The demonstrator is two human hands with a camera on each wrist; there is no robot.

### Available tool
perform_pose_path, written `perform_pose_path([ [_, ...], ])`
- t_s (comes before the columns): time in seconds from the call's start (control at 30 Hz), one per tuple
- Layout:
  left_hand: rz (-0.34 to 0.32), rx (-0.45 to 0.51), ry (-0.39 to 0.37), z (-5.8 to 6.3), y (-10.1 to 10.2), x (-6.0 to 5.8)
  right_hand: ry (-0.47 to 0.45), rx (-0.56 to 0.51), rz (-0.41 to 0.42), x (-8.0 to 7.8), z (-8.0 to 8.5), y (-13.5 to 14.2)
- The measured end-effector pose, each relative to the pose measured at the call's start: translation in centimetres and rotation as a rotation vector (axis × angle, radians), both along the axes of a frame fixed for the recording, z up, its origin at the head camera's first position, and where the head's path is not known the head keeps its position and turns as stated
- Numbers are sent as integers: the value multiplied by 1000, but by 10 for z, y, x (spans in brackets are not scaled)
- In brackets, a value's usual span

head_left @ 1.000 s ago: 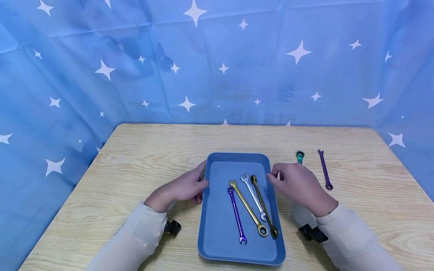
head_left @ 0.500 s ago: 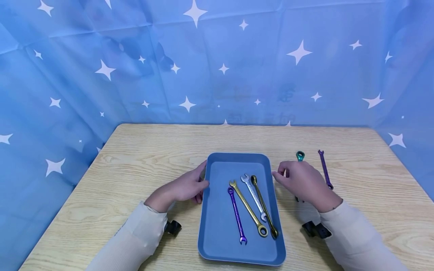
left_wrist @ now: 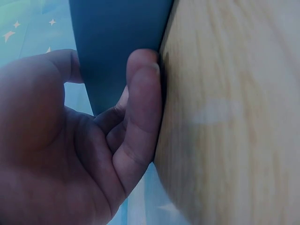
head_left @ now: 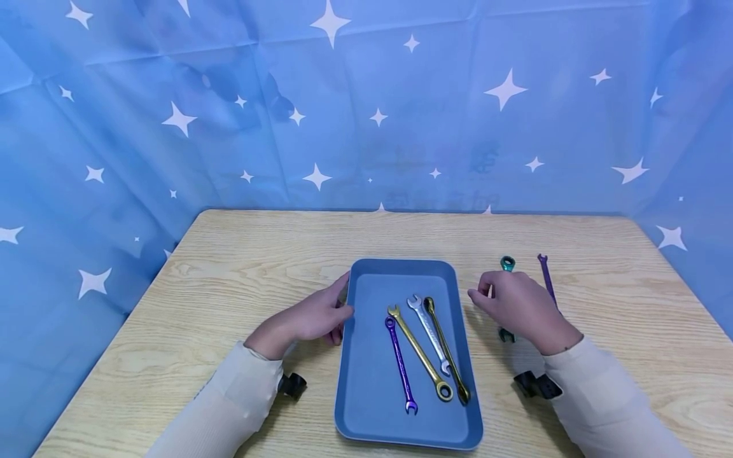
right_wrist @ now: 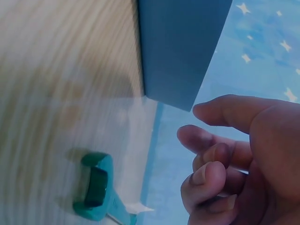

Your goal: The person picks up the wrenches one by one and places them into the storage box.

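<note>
My left hand (head_left: 312,313) holds the left side of a blue tray (head_left: 363,407), with its thumb over the rim and its fingers against the outer wall (left_wrist: 122,33). In the tray lie a purple combination wrench (head_left: 399,362), a gold one (head_left: 417,350), a silver one (head_left: 429,334) and a dark gold wrench (head_left: 449,356) by the right wall. Just right of the tray, my right hand (head_left: 521,312) hovers with loosely bent fingers and nothing in them. A green wrench (right_wrist: 98,192) lies below it, its middle hidden by the hand in the head view.
A dark purple wrench (head_left: 546,275) lies on the table farther right, its near end behind the right hand. The wooden table (head_left: 258,248) ends at a blue star-patterned cloth (head_left: 366,140) at the back. A small black camera (head_left: 537,385) sits below the right wrist.
My right hand has moved right, away from the tray's rim, uncovering the green wrench's near end and covering the dark purple wrench's near end. The left hand and the tray stay put.
</note>
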State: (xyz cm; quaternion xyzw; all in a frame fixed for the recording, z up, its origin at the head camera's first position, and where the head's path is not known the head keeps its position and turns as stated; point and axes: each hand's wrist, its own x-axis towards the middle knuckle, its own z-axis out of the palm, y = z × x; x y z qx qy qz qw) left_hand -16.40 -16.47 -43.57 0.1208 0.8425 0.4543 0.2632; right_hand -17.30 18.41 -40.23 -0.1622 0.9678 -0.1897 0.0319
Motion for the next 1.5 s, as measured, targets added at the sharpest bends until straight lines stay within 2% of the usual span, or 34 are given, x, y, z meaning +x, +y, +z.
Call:
perform_pose_path([
  [0.77,-1,-3,9,0,0,0,-89,62,-34,-8,-7,12],
  [1.5,11,-2,1,0,0,1,-85,93,-51,-13,-12,19],
])
